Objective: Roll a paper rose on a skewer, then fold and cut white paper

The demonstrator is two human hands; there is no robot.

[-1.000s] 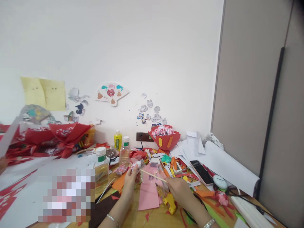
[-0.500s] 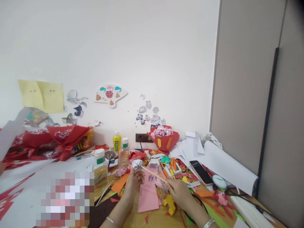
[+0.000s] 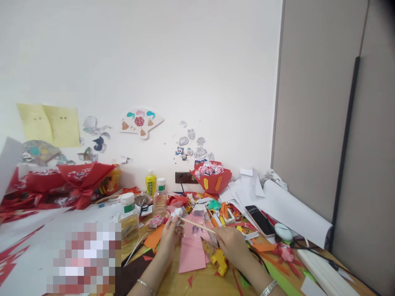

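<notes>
My left hand pinches a small white and pink paper flower with its fingers curled under it. A thin wooden stick slants across to it from my right hand, whose fingers are closed on the other end. The stick's far tip meets or lies very near the flower; contact is hard to make out. Below the stick lie pink paper sheets on the wooden table. A yellow glue gun rests beside my right hand, partly covered by it.
Clear bottles and a yellow drink bottle stand to the left. A red bouquet is at the wall. Paper scraps, a phone, a mouse and a white roll crowd the right. More bouquets stand far left.
My left hand and the flower have shifted slightly left and turned. My right hand stays on the stick, now more bent over it. The view has moved a little.
</notes>
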